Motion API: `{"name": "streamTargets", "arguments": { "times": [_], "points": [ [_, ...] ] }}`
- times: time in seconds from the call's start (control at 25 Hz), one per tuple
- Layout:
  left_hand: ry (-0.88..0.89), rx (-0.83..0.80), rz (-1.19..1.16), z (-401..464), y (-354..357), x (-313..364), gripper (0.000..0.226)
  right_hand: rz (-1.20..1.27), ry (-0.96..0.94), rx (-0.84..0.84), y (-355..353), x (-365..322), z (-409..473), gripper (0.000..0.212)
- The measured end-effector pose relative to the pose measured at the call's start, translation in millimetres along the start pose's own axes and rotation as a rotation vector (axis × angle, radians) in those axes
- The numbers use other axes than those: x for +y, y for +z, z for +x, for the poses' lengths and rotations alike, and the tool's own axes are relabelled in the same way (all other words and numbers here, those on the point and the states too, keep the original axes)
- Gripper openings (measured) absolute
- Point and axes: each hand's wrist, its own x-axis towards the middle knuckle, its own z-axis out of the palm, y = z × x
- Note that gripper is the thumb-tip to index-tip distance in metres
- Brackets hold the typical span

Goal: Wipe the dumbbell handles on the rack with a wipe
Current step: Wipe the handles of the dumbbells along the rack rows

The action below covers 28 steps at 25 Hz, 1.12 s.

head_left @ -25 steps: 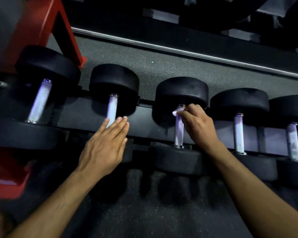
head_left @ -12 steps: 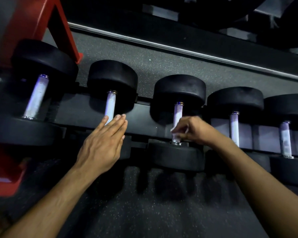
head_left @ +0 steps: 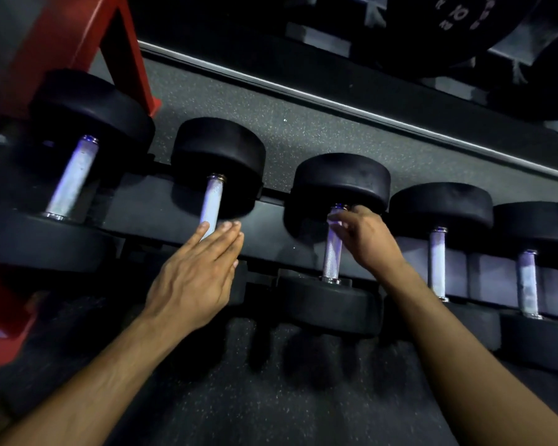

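Head view: right hand point(head_left: 366, 239) grips wipe point(head_left: 334, 217) at handle point(head_left: 332, 255) top; left hand point(head_left: 194, 278) flat, fingers straight.

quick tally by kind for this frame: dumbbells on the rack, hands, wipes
Dumbbells: 5, handles at
Hands: 2, left hand, right hand
Wipes: 1, wipe, mostly hidden under the right fingers
Total: 8
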Motion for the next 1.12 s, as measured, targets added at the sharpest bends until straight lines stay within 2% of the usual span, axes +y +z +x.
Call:
{"name": "streamTargets", "arguments": {
  "times": [0.12,0.24,0.36,0.44,0.52,0.6,0.64,0.76,0.84,0.96,1.04,1.12],
  "points": [
    [0.001,0.017,-0.017,1,-2,0,0.049,-0.191,0.078,0.037,4,-14,4,0.015],
    [-0.008,0.014,-0.043,-1,-2,-1,0.049,-0.192,0.004,-0.056,3,-17,3,0.013],
    [0.015,-0.010,-0.087,0,-5,-5,0.050,-0.086,-0.162,-0.281,-2,-9,-9,0.011],
    [0.048,-0.048,-0.140,4,-8,-16,0.052,0.082,-0.112,-0.432,-7,-8,-21,0.009],
    [0.022,-0.137,-0.221,10,-15,-28,0.054,0.217,0.028,-0.499,-7,-6,-29,0.008],
    [-0.031,-0.237,-0.270,13,-20,-35,0.055,0.275,0.098,-0.423,-5,-4,-34,0.006],
    [-0.034,-0.252,-0.274,13,-19,-35,0.055,0.281,0.121,-0.332,-3,-4,-35,0.007],
    [-0.010,-0.160,-0.361,9,-18,-35,0.040,0.549,0.417,0.007,5,-2,-28,0.015],
    [0.091,-0.078,-0.392,4,-15,-34,0.032,0.719,0.637,0.158,15,3,-20,0.013],
    [0.277,-0.028,-0.317,-3,-8,-33,0.032,0.782,0.767,0.217,21,1,-8,0.004],
    [0.356,-0.046,-0.260,-6,-7,-33,0.034,0.910,0.808,0.207,16,-5,-4,0.010],
    [0.388,-0.050,-0.228,-9,-6,-33,0.034,0.934,0.809,0.142,12,-10,-3,0.018]
  ]
}}
